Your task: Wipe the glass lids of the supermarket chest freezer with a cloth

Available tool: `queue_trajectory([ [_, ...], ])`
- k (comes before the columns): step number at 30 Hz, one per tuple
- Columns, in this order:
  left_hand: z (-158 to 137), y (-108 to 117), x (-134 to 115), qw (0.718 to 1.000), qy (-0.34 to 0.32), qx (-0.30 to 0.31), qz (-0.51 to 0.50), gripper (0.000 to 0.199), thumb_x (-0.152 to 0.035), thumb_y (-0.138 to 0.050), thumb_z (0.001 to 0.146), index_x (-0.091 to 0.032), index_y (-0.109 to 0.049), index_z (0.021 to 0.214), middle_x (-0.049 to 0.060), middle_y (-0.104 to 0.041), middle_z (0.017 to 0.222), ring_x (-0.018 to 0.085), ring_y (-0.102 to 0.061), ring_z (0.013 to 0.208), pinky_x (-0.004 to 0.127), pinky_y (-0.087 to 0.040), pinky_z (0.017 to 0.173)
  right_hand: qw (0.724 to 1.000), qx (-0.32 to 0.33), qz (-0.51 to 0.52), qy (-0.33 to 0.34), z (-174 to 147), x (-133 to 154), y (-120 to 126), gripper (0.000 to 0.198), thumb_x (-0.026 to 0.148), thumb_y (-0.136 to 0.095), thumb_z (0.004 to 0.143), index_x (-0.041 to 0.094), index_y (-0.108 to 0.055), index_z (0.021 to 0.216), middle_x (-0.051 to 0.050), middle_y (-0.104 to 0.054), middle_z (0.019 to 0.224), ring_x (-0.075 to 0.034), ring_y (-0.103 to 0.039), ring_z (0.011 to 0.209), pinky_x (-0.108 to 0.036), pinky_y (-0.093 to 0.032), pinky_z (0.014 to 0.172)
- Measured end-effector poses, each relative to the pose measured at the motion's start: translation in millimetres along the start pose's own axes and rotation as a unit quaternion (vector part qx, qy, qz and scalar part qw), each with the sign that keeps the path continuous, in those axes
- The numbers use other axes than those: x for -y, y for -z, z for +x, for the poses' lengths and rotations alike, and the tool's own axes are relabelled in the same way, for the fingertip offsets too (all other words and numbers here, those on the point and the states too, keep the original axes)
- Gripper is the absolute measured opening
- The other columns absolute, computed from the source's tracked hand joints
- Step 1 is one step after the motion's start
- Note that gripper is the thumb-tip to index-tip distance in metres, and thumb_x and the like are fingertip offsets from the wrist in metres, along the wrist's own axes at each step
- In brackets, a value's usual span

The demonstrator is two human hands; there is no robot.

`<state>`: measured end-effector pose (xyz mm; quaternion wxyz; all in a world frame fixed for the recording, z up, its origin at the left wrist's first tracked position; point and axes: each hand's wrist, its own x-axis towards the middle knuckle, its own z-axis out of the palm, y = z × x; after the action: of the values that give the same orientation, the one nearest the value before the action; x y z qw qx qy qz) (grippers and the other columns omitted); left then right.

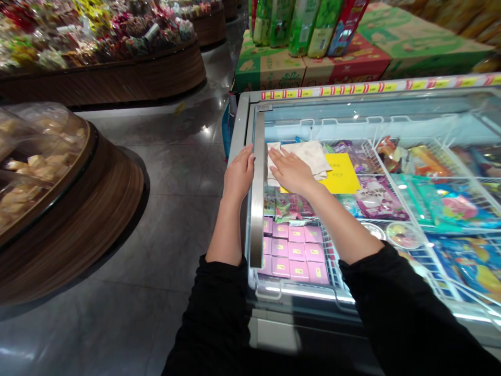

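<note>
My right hand (291, 171) lies flat with fingers stretched over a pale cloth (311, 156), pressing it against the glass lid (332, 122) of a chest freezer. Beside the cloth, partly beneath it, is a yellow sheet (341, 175) with small print. My left hand (239, 172) rests on the freezer's left rim, its fingers extended forward along the edge. Between the two hands runs the lid's metal strip (257, 209). Under the glass, pink boxes (296, 250) stand in rows in a wire basket.
More frozen packets (379, 197) fill the baskets to the right. Behind the freezer, green bottles (303, 26) stand on printed cartons (270, 70). Rounded wooden display bins (94, 209) with wrapped goods stand left, across a grey tiled floor (172, 230). Price labels (329, 90) line the back edge.
</note>
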<state>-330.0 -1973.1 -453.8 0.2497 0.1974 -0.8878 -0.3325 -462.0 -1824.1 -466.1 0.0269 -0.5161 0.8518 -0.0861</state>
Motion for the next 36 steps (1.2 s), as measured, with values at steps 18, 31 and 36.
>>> queue_trajectory([
  [18,1,3,-6,0.978,0.061,0.059,0.191,0.054,-0.003,-0.041,0.104,-0.016,-0.055,0.154,0.010,-0.050,0.165,0.022,-0.042,0.157,0.038,-0.032,0.131,0.999,0.029,0.026,0.020,2,-24,3,0.065,0.040,-0.027,0.107,0.020,-0.033,0.169,-0.004,-0.033,0.175,-0.031,-0.026,0.163,-0.054,-0.029,0.131],
  [31,37,-4,-13,0.977,0.126,0.009,0.172,0.047,-0.008,-0.043,0.106,-0.021,-0.061,0.147,0.007,-0.057,0.160,0.020,-0.050,0.152,0.034,-0.042,0.124,1.000,0.021,0.000,-0.014,10,-24,7,0.066,0.038,-0.025,0.107,0.012,-0.035,0.167,-0.010,-0.034,0.174,-0.030,-0.028,0.162,-0.051,-0.029,0.131],
  [36,45,-8,-5,0.984,0.088,0.022,0.156,0.052,-0.001,-0.044,0.101,-0.018,-0.062,0.147,0.011,-0.055,0.161,0.025,-0.048,0.154,0.040,-0.038,0.128,1.000,0.018,0.001,-0.025,0,-41,11,0.067,0.040,-0.023,0.108,0.012,-0.034,0.167,-0.011,-0.034,0.174,-0.030,-0.028,0.162,-0.052,-0.029,0.131],
])
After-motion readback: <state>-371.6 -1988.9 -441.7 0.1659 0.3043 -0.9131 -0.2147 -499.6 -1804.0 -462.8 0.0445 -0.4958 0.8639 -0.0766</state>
